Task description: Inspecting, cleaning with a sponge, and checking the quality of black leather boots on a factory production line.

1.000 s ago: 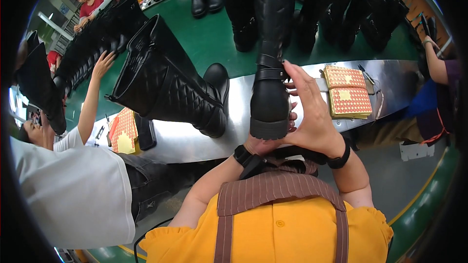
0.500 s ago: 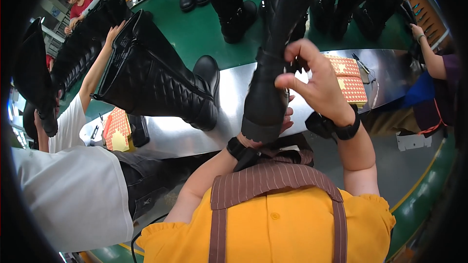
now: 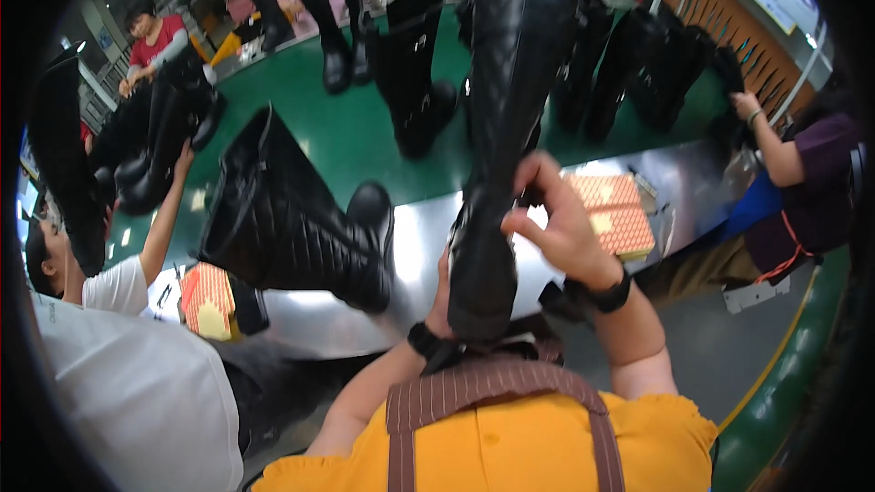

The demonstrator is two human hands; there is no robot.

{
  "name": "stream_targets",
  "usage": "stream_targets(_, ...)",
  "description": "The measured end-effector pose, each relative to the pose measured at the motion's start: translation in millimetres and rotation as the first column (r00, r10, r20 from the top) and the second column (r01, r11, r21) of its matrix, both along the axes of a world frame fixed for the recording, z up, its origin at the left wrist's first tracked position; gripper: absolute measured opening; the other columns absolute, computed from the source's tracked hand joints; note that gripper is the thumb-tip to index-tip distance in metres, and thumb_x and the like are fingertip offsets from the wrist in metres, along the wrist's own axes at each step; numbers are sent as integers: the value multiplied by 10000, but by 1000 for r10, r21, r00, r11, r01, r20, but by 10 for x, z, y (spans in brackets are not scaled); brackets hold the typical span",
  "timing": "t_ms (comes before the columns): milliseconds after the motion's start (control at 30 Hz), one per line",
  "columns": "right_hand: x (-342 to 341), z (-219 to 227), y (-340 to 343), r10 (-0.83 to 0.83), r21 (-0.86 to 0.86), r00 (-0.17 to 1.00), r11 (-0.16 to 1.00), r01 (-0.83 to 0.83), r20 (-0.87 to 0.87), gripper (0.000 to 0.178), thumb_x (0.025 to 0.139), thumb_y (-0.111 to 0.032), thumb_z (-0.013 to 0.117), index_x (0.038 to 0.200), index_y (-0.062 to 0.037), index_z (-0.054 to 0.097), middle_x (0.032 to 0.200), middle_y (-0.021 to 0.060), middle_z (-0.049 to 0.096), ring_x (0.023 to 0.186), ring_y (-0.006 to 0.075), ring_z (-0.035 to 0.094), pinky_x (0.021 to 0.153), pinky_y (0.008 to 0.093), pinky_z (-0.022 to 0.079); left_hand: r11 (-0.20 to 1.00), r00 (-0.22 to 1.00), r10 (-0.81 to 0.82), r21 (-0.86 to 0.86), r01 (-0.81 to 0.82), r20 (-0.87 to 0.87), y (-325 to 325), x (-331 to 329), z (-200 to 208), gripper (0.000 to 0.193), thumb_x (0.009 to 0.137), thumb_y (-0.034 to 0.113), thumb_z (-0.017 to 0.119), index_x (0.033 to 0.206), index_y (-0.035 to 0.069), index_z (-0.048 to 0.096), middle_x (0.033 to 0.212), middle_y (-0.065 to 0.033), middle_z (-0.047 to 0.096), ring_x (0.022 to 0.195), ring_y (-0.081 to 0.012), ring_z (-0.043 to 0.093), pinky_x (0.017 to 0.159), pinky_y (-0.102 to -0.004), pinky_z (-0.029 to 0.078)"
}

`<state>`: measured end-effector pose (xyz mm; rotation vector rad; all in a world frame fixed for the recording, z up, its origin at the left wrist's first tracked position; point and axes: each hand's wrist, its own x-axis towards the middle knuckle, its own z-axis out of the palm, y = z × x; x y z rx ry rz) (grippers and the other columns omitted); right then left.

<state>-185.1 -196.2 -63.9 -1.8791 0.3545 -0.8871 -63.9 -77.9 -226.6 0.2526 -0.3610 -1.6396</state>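
Observation:
A tall black quilted boot (image 3: 498,118) is held toe toward me, its shaft rising away over the green table. Low at its foot, my left hand (image 3: 440,299) grips the left side, its fingers mostly hidden behind the shoe. Beside the ankle, my right hand (image 3: 567,230) has thumb and forefinger curled in a pinch against the boot's right edge. Whatever lies between those fingertips is too small or hidden to make out. To the left, another black quilted boot (image 3: 292,241) stands tilted on the metal edge strip, its wide top open.
Patterned red-and-cream boxes (image 3: 609,210) lie right of the boot; a similar box (image 3: 208,299) lies at left. More black boots (image 3: 415,73) stand on the green tabletop (image 3: 301,123). A co-worker in white (image 3: 128,392) is close at left; another in purple (image 3: 816,159) reaches in at right.
My view has tilted up, showing more of the far table. The held boot has turned, its toe facing me more directly. My right hand stays at its right side, with fingers closer against the boot.

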Motion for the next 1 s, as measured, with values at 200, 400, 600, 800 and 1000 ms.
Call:
stream_targets(200,20,-25,6,140,-54,987,989,-136,83,379,840,-303,797,986,-56,549,967,49,454,899,167,450,794,275,388,988,846,151,-96,-119,512,-88,-2,83,844,951,750,320,1434,75,475,1201,-130,616,1044,-241,634,929,-371,536)
stream_targets(400,8,-89,144,-22,-249,1000,968,25,17,511,727,-307,882,1040,-24,594,996,58,475,883,164,490,752,248,409,981,914,182,-8,-192,362,-48,57,209,825,970,716,362,1508,91,400,1448,-134,510,1269,-253,556,1069,-398,472)
stream_targets(600,35,-480,105,-88,-296,982,946,135,168,576,615,-162,862,1107,-2,607,1071,65,513,850,123,473,685,242,395,911,690,-116,353,-211,714,138,562,370,632,1035,548,448,1402,34,486,1039,-98,697,839,-148,704,689,-275,574)
stream_targets(800,-224,-1154,119,-115,-139,993,984,111,-27,560,696,-99,816,1196,30,599,1140,117,649,1035,188,635,861,297,512,436,-657,356,-740,-512,665,1175,637,353,391,836,86,797,1154,7,583,866,-55,606,706,-131,582,659,-241,469)
stream_targets(1000,-297,-1114,34,-98,178,950,972,156,-297,748,705,-151,886,1340,40,540,1307,150,597,1211,252,562,1062,357,417,456,-138,378,-313,-833,916,1068,1070,233,521,762,98,855,1198,-26,598,1118,-76,639,998,-179,603,894,-314,487)
